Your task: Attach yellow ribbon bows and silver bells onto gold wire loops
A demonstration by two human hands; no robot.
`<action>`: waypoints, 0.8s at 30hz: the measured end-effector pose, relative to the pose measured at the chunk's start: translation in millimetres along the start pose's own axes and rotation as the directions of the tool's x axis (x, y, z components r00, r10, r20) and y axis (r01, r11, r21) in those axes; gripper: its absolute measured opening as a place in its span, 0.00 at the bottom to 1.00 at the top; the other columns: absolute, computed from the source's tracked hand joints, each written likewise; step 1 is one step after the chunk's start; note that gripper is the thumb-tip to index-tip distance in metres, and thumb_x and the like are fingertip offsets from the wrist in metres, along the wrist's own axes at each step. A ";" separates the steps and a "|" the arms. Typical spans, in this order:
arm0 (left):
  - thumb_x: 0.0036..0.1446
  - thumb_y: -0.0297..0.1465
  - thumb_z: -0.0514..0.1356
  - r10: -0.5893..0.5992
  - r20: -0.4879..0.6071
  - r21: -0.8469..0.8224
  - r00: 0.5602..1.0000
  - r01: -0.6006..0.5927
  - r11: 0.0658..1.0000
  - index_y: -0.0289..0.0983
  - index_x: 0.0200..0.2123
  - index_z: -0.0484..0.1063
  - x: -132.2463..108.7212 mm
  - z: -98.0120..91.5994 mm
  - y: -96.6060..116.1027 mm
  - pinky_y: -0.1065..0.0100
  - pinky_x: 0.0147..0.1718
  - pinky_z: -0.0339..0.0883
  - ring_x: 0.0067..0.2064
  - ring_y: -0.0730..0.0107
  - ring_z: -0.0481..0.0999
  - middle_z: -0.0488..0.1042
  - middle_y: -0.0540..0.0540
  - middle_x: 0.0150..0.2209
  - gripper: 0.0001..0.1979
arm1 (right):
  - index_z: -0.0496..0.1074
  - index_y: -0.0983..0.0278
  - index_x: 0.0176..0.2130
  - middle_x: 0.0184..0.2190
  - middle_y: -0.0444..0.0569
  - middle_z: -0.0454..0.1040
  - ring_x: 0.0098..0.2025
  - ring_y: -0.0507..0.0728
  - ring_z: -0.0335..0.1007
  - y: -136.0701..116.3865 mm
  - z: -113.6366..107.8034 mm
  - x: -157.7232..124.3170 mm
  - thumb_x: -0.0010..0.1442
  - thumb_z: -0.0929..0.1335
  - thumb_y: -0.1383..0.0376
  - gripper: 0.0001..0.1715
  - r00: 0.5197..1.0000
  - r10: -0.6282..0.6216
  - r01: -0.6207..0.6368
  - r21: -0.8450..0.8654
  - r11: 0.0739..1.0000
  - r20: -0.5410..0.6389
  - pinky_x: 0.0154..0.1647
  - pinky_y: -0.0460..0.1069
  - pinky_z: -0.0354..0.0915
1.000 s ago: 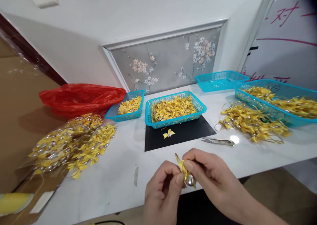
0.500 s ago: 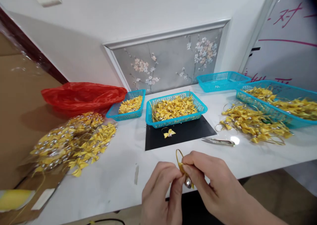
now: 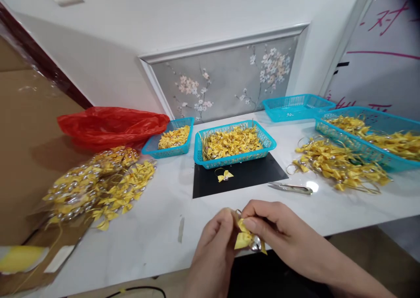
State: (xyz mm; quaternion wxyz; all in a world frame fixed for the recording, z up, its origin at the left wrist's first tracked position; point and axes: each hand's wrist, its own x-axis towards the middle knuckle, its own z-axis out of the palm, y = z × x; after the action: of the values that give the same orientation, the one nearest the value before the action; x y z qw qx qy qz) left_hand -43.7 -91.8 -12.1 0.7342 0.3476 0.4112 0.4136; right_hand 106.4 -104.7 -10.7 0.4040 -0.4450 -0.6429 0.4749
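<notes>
Between my two hands, over the table's front edge, is a yellow ribbon bow [image 3: 243, 240] with a silver bell [image 3: 255, 244] hanging below it. My right hand [image 3: 278, 232] pinches the bow's upper part between thumb and forefinger. Fingers of my left hand [image 3: 216, 241] are closed at the bow's cord loop, of which only a small arc shows above. Beyond them, a single finished-looking bow with bell [image 3: 225, 176] lies on a black mat [image 3: 210, 188]. Thread snips [image 3: 290, 188] rest to the right of the mat.
A blue basket [image 3: 234, 162] of yellow bows stands on the mat's back part. Loose bows [image 3: 341, 166] lie beside a large blue basket [image 3: 370, 151] at right. Another blue basket [image 3: 292, 114] is behind. At left are a red bag [image 3: 111, 127], a small basket [image 3: 169, 151] and bagged bows [image 3: 78, 184].
My left fingers have shifted up towards the cord loop, hiding most of it. More of the bow and bell now shows below my fingers. The view has moved slightly.
</notes>
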 end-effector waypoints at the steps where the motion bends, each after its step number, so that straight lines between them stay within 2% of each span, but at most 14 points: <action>1: 0.58 0.44 0.60 0.088 -0.004 0.062 0.996 -0.088 0.994 0.36 0.25 0.70 -1.2 -1.3 3.2 0.71 0.33 0.63 0.31 0.71 0.66 0.68 0.50 0.27 0.17 | 0.66 0.63 0.30 0.24 0.40 0.65 0.27 0.50 0.59 -0.1 -2.2 0.5 0.68 0.60 0.63 0.15 1.000 0.010 -0.010 -0.025 1.000 -0.001 0.27 0.44 0.56; 3: 0.56 0.45 0.61 0.217 0.036 0.167 0.976 -0.220 0.961 0.38 0.31 0.70 -2.9 -5.1 9.9 0.69 0.34 0.65 0.33 0.70 0.68 0.70 0.50 0.31 0.15 | 0.67 0.63 0.29 0.23 0.39 0.65 0.26 0.49 0.58 -0.8 -5.8 1.8 0.67 0.61 0.65 0.14 1.000 0.026 -0.026 -0.076 0.997 -0.002 0.26 0.44 0.55; 4: 0.54 0.45 0.63 0.233 0.066 0.203 0.970 -0.242 0.949 0.40 0.36 0.70 -3.1 -7.2 12.7 0.69 0.34 0.65 0.33 0.70 0.70 0.72 0.50 0.32 0.15 | 0.68 0.63 0.30 0.23 0.39 0.66 0.26 0.49 0.58 -1.4 -7.3 2.7 0.66 0.62 0.65 0.13 0.999 0.034 -0.033 -0.090 0.995 0.008 0.26 0.44 0.55; 7: 0.48 0.36 0.70 0.133 0.153 0.255 0.979 -0.169 0.952 0.43 0.44 0.68 -0.7 -12.4 16.4 0.69 0.34 0.67 0.34 0.68 0.73 0.74 0.50 0.32 0.21 | 0.69 0.63 0.30 0.24 0.39 0.68 0.26 0.49 0.59 -4.1 -10.4 7.0 0.63 0.63 0.68 0.10 0.997 0.050 -0.044 -0.118 0.992 0.053 0.26 0.43 0.56; 10: 0.49 0.31 0.70 0.012 0.196 0.265 0.981 -0.065 0.962 0.40 0.43 0.71 4.8 -13.7 14.6 0.70 0.35 0.68 0.35 0.69 0.75 0.76 0.49 0.33 0.18 | 0.69 0.64 0.29 0.23 0.39 0.67 0.26 0.49 0.58 -5.7 -11.4 12.2 0.61 0.64 0.69 0.08 0.995 0.062 -0.053 -0.121 0.991 0.074 0.26 0.44 0.55; 13: 0.48 0.29 0.70 0.043 0.159 0.230 0.986 -0.080 0.970 0.39 0.42 0.73 9.1 -12.2 11.6 0.73 0.31 0.67 0.31 0.72 0.74 0.75 0.51 0.30 0.17 | 0.67 0.64 0.29 0.23 0.39 0.65 0.25 0.49 0.58 -4.3 -11.7 14.4 0.62 0.65 0.67 0.09 0.999 0.039 -0.039 -0.025 0.999 -0.010 0.25 0.44 0.55; 16: 0.48 0.29 0.70 0.140 0.056 0.229 0.989 -0.149 0.962 0.38 0.38 0.75 9.6 -10.7 10.2 0.75 0.29 0.67 0.29 0.75 0.71 0.72 0.53 0.27 0.12 | 0.66 0.63 0.31 0.22 0.38 0.62 0.24 0.49 0.57 -0.6 -12.2 9.7 0.66 0.61 0.64 0.12 0.983 0.016 -0.006 0.054 0.999 -0.185 0.25 0.44 0.55; 17: 0.48 0.29 0.70 0.169 0.016 0.235 0.986 -0.168 0.957 0.38 0.36 0.75 9.1 -10.5 10.0 0.75 0.30 0.67 0.29 0.76 0.71 0.72 0.53 0.27 0.11 | 0.65 0.63 0.32 0.21 0.38 0.60 0.24 0.49 0.57 0.9 -12.1 6.9 0.67 0.60 0.63 0.13 0.977 0.032 -0.016 0.075 0.997 -0.211 0.24 0.44 0.56; 20: 0.48 0.29 0.71 0.211 -0.047 0.227 0.976 -0.196 0.954 0.38 0.34 0.77 6.6 -10.1 9.8 0.76 0.30 0.68 0.29 0.76 0.72 0.74 0.53 0.27 0.09 | 0.67 0.63 0.33 0.21 0.38 0.61 0.22 0.49 0.58 4.9 -9.4 -2.3 0.66 0.62 0.61 0.12 0.981 0.092 -0.073 0.118 0.990 -0.172 0.22 0.44 0.56; 24: 0.46 0.28 0.71 0.200 -0.008 0.194 0.980 -0.195 0.962 0.39 0.32 0.79 3.5 -8.7 10.4 0.77 0.32 0.68 0.30 0.76 0.74 0.77 0.53 0.27 0.08 | 0.69 0.63 0.33 0.22 0.39 0.64 0.23 0.48 0.59 6.6 -3.0 -6.7 0.65 0.64 0.61 0.11 0.988 0.099 -0.082 0.143 0.986 -0.116 0.23 0.44 0.57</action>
State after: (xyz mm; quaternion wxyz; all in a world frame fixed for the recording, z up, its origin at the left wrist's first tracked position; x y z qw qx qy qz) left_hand -53.6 -82.9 -7.9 0.6468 0.4504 0.4224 0.4477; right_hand 112.3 -109.4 -17.0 0.4506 -0.4732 -0.5614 0.5077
